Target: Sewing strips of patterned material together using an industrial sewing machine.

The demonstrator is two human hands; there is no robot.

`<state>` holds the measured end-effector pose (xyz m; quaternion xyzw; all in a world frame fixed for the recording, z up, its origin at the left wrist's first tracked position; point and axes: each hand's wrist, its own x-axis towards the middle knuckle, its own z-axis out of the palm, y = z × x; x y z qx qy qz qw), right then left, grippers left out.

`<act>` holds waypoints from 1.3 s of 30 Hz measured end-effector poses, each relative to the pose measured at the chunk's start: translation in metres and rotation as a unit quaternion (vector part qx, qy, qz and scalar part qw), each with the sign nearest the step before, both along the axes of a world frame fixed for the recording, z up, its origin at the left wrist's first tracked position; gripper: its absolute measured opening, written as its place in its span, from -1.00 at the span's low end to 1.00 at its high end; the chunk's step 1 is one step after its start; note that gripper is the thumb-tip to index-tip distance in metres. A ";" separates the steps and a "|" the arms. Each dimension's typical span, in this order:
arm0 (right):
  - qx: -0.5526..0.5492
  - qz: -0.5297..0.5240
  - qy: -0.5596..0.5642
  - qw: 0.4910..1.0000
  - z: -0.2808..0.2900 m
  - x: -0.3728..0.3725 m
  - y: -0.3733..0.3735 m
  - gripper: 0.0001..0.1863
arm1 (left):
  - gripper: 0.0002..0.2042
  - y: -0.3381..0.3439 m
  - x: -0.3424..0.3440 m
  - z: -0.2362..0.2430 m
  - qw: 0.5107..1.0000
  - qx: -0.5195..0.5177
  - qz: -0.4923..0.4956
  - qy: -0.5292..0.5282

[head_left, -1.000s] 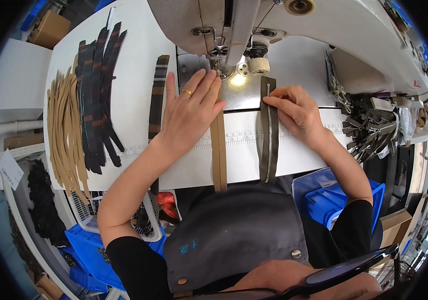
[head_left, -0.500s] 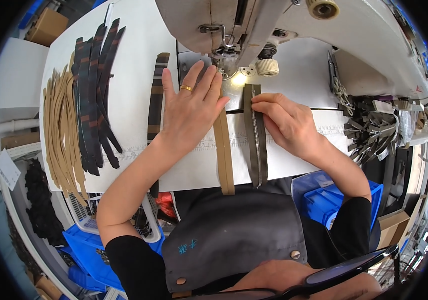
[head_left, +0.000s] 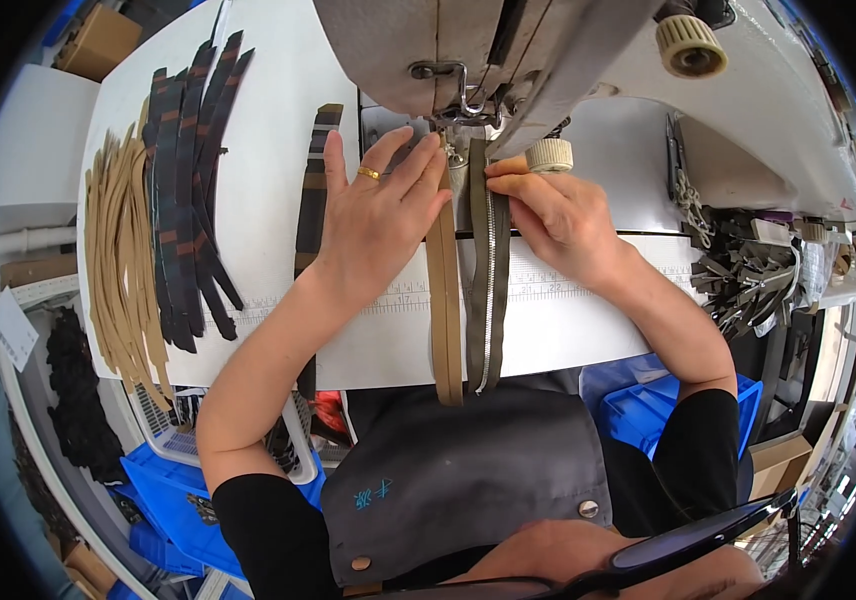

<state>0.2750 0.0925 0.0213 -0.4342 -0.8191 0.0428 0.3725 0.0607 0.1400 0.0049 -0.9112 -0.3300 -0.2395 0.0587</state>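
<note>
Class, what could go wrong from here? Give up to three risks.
1. The left hand lies close to the sewing machine; fingers might get hurt if it ran.
2. The right hand pinches the zipper only near its upper end, so the lower part could swing askew.
3. The tan strip overhangs the near edge of the table and might get tugged.

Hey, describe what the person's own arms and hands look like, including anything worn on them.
The left hand is ungloved, with a gold-coloured ring on one finger. The right hand is also ungloved, no ring visible. Both wrists and forearms are bare below short black sleeves.
</note>
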 end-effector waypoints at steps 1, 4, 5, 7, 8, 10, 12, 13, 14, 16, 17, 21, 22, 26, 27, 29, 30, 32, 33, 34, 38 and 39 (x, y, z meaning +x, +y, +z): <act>-0.004 -0.005 0.005 1.000 0.000 0.001 0.001 -0.78 | -0.62 0.001 -0.001 0.001 1.000 -0.008 -0.005 0.002; -0.019 -0.011 0.012 1.000 -0.002 0.002 0.003 -0.78 | -0.63 -0.002 -0.001 0.001 1.000 -0.014 -0.009 0.001; -0.018 -0.011 0.012 1.000 -0.002 0.001 0.004 -0.78 | -0.63 -0.002 -0.001 0.001 1.000 -0.012 -0.007 -0.002; 0.022 0.016 0.029 0.999 -0.003 -0.005 0.005 -0.79 | -0.65 -0.005 0.000 0.002 1.000 -0.013 -0.001 -0.008; 0.022 0.017 0.029 0.999 -0.003 -0.008 0.006 -0.79 | -0.67 -0.005 0.000 0.002 1.000 -0.014 0.005 -0.014; 0.027 0.029 0.042 0.998 -0.005 -0.015 0.005 -0.79 | -0.70 -0.004 -0.002 0.001 1.000 -0.017 0.004 -0.021; 0.024 0.027 0.035 0.999 -0.006 -0.019 0.005 -0.80 | -0.72 -0.003 -0.003 -0.002 0.999 -0.020 0.003 -0.028; 0.020 0.024 0.029 0.999 -0.007 -0.020 0.006 -0.81 | -0.75 -0.001 -0.004 -0.004 0.999 -0.014 -0.004 -0.046; 0.021 0.026 0.028 0.999 -0.008 -0.021 0.006 -0.81 | -0.79 0.000 -0.005 -0.005 0.998 -0.009 -0.012 -0.064; 0.015 0.016 0.018 1.000 -0.010 -0.021 0.007 -0.83 | -0.79 -0.001 -0.004 -0.003 0.997 -0.021 -0.007 -0.070; 0.016 0.017 0.018 1.000 -0.010 -0.021 0.007 -0.83 | -0.79 -0.001 -0.003 -0.002 0.997 -0.033 -0.003 -0.076; 0.007 0.005 0.007 1.000 -0.010 -0.020 0.008 -0.84 | -0.79 -0.001 0.001 0.002 0.994 -0.070 0.017 -0.083; 0.004 0.006 0.007 1.000 -0.011 -0.020 0.008 -0.84 | -0.75 -0.001 0.001 0.001 0.994 -0.063 0.018 -0.090; -0.006 0.007 -0.003 1.000 -0.013 -0.019 0.009 -0.84 | -0.70 0.001 0.000 -0.002 0.996 -0.040 0.009 -0.077; -0.005 0.004 -0.008 1.000 -0.014 -0.019 0.009 -0.84 | -0.70 0.001 0.000 -0.002 0.996 -0.039 0.010 -0.078; -0.003 0.003 -0.012 1.000 -0.014 -0.020 0.009 -0.84 | -0.70 0.001 -0.001 -0.002 0.997 -0.029 0.007 -0.069; 0.001 0.003 -0.014 1.000 -0.013 -0.020 0.009 -0.84 | -0.70 0.001 -0.001 -0.002 0.997 -0.027 0.007 -0.070; 0.007 0.003 -0.015 1.000 -0.013 -0.019 0.007 -0.84 | -0.72 0.000 -0.001 -0.001 0.998 -0.023 0.011 -0.062; -0.019 0.002 -0.035 0.999 -0.014 -0.017 0.004 -0.79 | -0.72 0.000 -0.001 -0.001 0.998 -0.021 0.011 -0.063; -0.045 0.001 -0.054 0.998 -0.014 -0.016 0.003 -0.75 | -0.72 0.000 -0.001 -0.002 0.998 -0.019 0.010 -0.065; -0.004 -0.017 -0.058 0.998 -0.008 -0.020 0.002 -0.75 | -0.74 0.000 0.000 -0.003 0.997 -0.013 0.009 -0.072; -0.006 -0.018 -0.066 0.998 -0.008 -0.018 0.002 -0.73 | -0.74 0.000 -0.001 -0.003 0.997 -0.014 0.009 -0.072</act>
